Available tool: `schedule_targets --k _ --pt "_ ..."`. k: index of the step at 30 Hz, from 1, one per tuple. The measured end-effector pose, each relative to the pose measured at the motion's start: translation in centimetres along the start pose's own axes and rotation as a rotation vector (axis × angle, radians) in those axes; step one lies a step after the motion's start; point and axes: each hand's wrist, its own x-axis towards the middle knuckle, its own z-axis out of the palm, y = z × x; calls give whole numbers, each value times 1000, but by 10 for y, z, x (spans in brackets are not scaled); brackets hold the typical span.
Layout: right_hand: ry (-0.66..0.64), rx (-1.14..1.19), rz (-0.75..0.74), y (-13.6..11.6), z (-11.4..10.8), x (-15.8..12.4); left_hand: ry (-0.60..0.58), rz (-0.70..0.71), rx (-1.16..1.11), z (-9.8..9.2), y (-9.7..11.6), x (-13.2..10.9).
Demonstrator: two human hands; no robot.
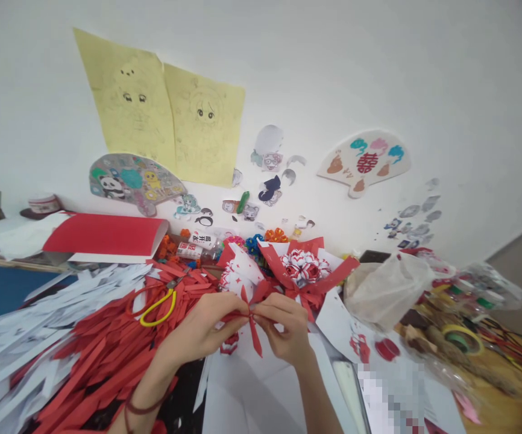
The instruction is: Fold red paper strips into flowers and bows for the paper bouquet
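My left hand [209,325] and my right hand [286,325] meet in the middle, fingertips pinched close together. Between them is a red paper strip [255,339], one pointed end hanging down and other ends sticking up. Whether the strip is knotted or folded is hidden by my fingers. Just beyond my hands stands a paper bouquet [306,268] of red-edged white flowers in red and white wrapping. Another white-and-red wrapped bouquet [243,274] leans to its left. White paper sheets [247,392] lie under my hands.
Piles of red strips [93,355] and white strips [62,325] cover the left side, with yellow-and-red-handled scissors [158,307] on top. At right are a plastic bag [385,289], a red ribbon spool [386,349] and a tape roll [462,340]. A wall with drawings rises behind.
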Motion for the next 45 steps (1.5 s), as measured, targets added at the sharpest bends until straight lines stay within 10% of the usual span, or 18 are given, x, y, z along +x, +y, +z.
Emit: schedule_targets --k 11,29,35,45 --pt "96 -36 -33 8 10 -3 52 63 37 8 -3 1" --pt "-91 149 338 -16 -2 8 135 35 2 -10 18 -5" --pt "134 195 391 -15 -13 -9 104 -31 183 -7 29 -14" --pt "-107 60 360 -18 11 -89 57 -93 326 61 -14 -69"
